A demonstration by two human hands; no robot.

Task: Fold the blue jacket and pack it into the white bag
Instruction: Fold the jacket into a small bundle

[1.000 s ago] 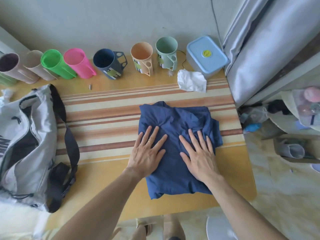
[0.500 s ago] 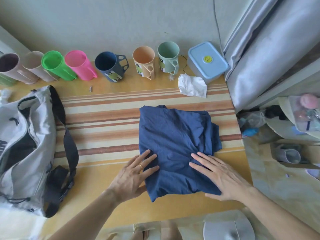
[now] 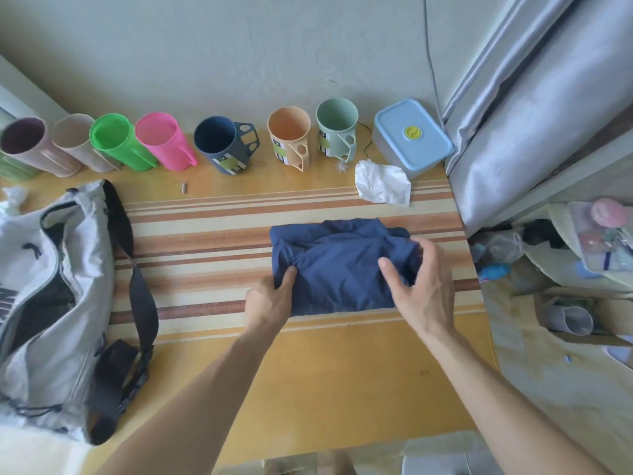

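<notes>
The blue jacket (image 3: 337, 269) lies folded into a compact rectangle on the striped part of the table, right of centre. My left hand (image 3: 270, 301) grips its near left corner, thumb on top of the cloth. My right hand (image 3: 423, 286) clasps the jacket's right end, thumb on top and fingers curled around the edge. The white bag (image 3: 51, 303) lies on the table's left side with its zip open, showing a dark inside. Its black strap (image 3: 142, 296) trails toward the jacket but stays apart from it.
A row of coloured mugs (image 3: 222, 145) lines the wall at the back. A light blue lidded box (image 3: 412, 138) and a crumpled white tissue (image 3: 383, 183) sit behind the jacket. A grey curtain (image 3: 534, 97) hangs at the right, past the table's edge (image 3: 479, 303).
The jacket's near half has been folded away from me, making it about half as deep. Both hands moved from its near edge to gripping its left and right ends.
</notes>
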